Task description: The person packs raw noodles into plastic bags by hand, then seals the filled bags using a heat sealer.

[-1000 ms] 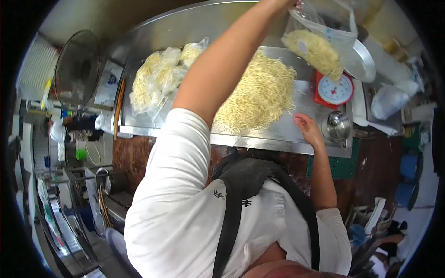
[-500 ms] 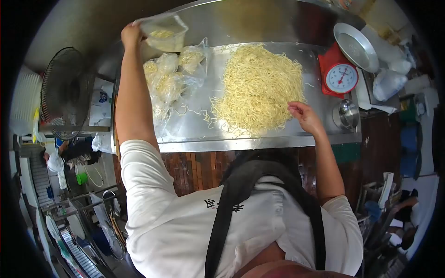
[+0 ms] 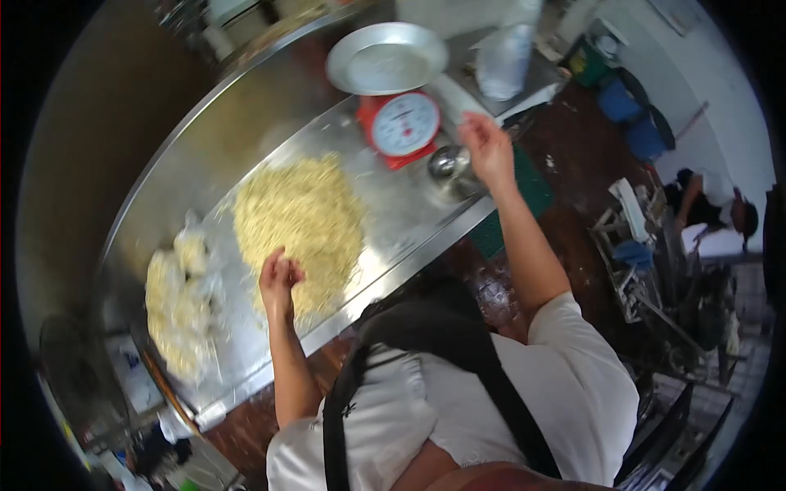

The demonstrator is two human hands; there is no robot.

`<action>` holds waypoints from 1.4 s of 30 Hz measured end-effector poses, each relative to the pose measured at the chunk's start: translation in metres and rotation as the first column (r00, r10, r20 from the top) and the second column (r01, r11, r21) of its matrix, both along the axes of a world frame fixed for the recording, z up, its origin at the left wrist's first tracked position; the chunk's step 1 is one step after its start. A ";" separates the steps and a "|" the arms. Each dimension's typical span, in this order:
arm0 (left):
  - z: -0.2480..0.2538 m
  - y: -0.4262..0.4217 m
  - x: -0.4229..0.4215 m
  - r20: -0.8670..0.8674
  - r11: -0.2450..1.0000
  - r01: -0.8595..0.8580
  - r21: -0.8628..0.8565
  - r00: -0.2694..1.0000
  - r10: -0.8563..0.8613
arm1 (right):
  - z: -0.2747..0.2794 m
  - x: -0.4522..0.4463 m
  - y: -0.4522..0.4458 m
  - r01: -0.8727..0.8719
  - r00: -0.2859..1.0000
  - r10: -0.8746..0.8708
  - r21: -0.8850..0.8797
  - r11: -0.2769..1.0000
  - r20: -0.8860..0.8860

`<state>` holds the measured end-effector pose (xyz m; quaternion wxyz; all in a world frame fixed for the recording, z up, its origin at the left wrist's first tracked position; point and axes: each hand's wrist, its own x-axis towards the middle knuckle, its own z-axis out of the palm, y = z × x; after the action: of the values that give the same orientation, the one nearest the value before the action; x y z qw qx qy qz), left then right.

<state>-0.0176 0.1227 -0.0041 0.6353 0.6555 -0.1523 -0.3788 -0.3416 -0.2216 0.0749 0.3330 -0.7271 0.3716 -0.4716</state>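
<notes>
A heap of pale yellow noodles (image 3: 299,217) lies on the steel worktable (image 3: 393,233). My left hand (image 3: 281,277) is over the near side of the heap, fingers loosely bent and apart, holding nothing I can see. Beyond the table's right end, my right hand (image 3: 490,154) is raised with its fingers stretched out and a little blurred. It is nearest to a round metal bowl (image 3: 449,168) and a red dial scale (image 3: 401,127) topped by a wide metal pan (image 3: 386,59). Clear plastic bags of noodles (image 3: 180,303) lie together at the left end.
White plastic bags (image 3: 505,61) hang or stand behind the right end of the table. Blue bins (image 3: 634,114) stand on the floor farther right. Another person (image 3: 712,200) is at the far right beside a cluttered rack. A dark fan (image 3: 78,360) stands at left.
My view has swung to the right. My left hand has let go of the noodle bag and come back over the heap. My right hand has moved from the heap to beyond the scale.
</notes>
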 end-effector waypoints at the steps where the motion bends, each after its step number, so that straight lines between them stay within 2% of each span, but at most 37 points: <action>1: -0.003 -0.012 -0.013 -0.013 0.999 0.030 0.012 0.999 -0.030 | 0.014 -0.023 -0.044 0.179 0.982 -0.185 -0.117 0.977 -0.044; 2: -0.004 -0.028 -0.024 -0.024 0.998 0.045 0.031 0.999 -0.045 | 0.024 -0.048 -0.093 0.330 0.933 -0.354 -0.230 0.915 -0.067; 4: 0.004 -0.053 -0.038 -0.015 0.997 0.055 0.059 0.998 -0.054 | 0.030 -0.084 -0.179 0.466 0.866 -0.498 -0.295 0.834 -0.039; 6: 0.018 -0.081 -0.052 0.002 0.997 0.046 0.066 0.999 -0.046 | 0.008 -0.113 -0.276 0.479 0.772 -0.586 -0.379 0.792 -0.249; 9: 0.038 -0.106 -0.080 0.015 0.998 0.027 0.060 0.999 -0.028 | 0.021 -0.107 -0.340 0.293 0.748 -0.561 -0.582 0.759 -0.355; 12: 0.044 -0.114 -0.097 0.040 0.995 0.030 0.095 0.999 -0.034 | 0.038 -0.077 -0.362 0.084 0.569 -0.599 -0.685 0.723 -0.563; 13: 0.045 -0.113 -0.102 0.050 0.993 0.031 0.112 0.998 -0.037 | 0.035 -0.068 -0.373 0.077 0.544 -0.596 -0.672 0.737 -0.591; 16: 0.045 -0.105 -0.106 0.064 0.990 -0.018 0.137 0.998 0.009 | 0.045 -0.054 -0.390 0.015 0.322 -0.615 -0.646 0.763 -0.720; 19: 0.040 -0.094 -0.110 0.063 0.989 -0.089 0.122 0.995 0.081 | 0.048 -0.055 -0.412 -0.009 0.272 -0.561 -0.586 0.811 -0.782; 22: 0.039 -0.082 -0.112 0.055 0.982 -0.131 0.134 0.991 0.125 | 0.052 -0.053 -0.423 -0.010 0.350 -0.580 -0.622 0.783 -0.735; 23: 0.039 -0.079 -0.113 0.062 0.982 -0.138 0.133 0.990 0.130 | 0.054 -0.054 -0.425 -0.016 0.341 -0.593 -0.635 0.772 -0.730; 26: 0.041 -0.073 -0.114 0.077 0.981 -0.144 0.131 0.988 0.135 | 0.070 -0.049 -0.435 0.139 0.489 -0.680 -0.720 0.680 -0.547; 29: 0.038 -0.070 -0.119 0.069 0.981 -0.140 0.133 0.989 0.131 | 0.108 -0.048 -0.397 0.281 0.652 -0.475 -0.394 0.875 -0.590; 31: 0.041 -0.078 -0.118 0.065 0.983 -0.114 0.144 0.992 0.106 | 0.118 -0.063 -0.415 0.298 0.855 -0.505 -0.688 0.662 -0.116; 32: 0.042 -0.081 -0.118 0.052 0.985 -0.106 0.136 0.994 0.099 | 0.126 -0.067 -0.426 0.350 0.899 -0.418 -0.787 0.508 0.130; 33: 0.041 -0.081 -0.120 0.033 0.987 -0.094 0.133 0.995 0.090 | 0.142 -0.067 -0.395 0.406 0.912 -0.238 -0.655 0.637 0.333; 34: 0.041 -0.084 -0.121 0.018 0.989 -0.084 0.120 0.996 0.082 | 0.160 -0.062 -0.339 0.401 0.836 -0.074 -0.513 0.759 0.544; 36: 0.047 -0.097 -0.124 -0.011 0.996 -0.021 0.082 1.000 0.022 | 0.159 -0.052 -0.237 0.112 0.673 0.146 -0.295 0.949 0.725; 38: 0.065 -0.117 -0.125 -0.058 0.999 0.042 0.021 0.997 -0.041 | 0.132 -0.033 -0.162 -0.026 0.697 0.260 -0.339 0.940 0.668; 39: 0.068 -0.125 -0.118 -0.050 0.990 0.134 -0.047 0.989 -0.136 | 0.112 -0.022 -0.126 -0.104 0.693 0.314 -0.340 0.935 0.649; 40: 0.076 -0.137 -0.112 -0.052 0.979 0.169 -0.111 0.983 -0.176 | 0.102 -0.014 -0.091 -0.086 0.804 0.342 -0.475 0.876 0.486; 42: 0.102 -0.159 -0.095 -0.047 0.944 0.267 -0.191 0.959 -0.281 | 0.075 0.000 -0.029 -0.253 0.899 0.402 -0.547 0.798 0.172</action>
<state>-0.1122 -0.0368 0.0983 0.6392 0.5523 -0.2525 -0.4718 -0.3417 -0.2509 0.1494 0.2541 -0.7686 0.0494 -0.5850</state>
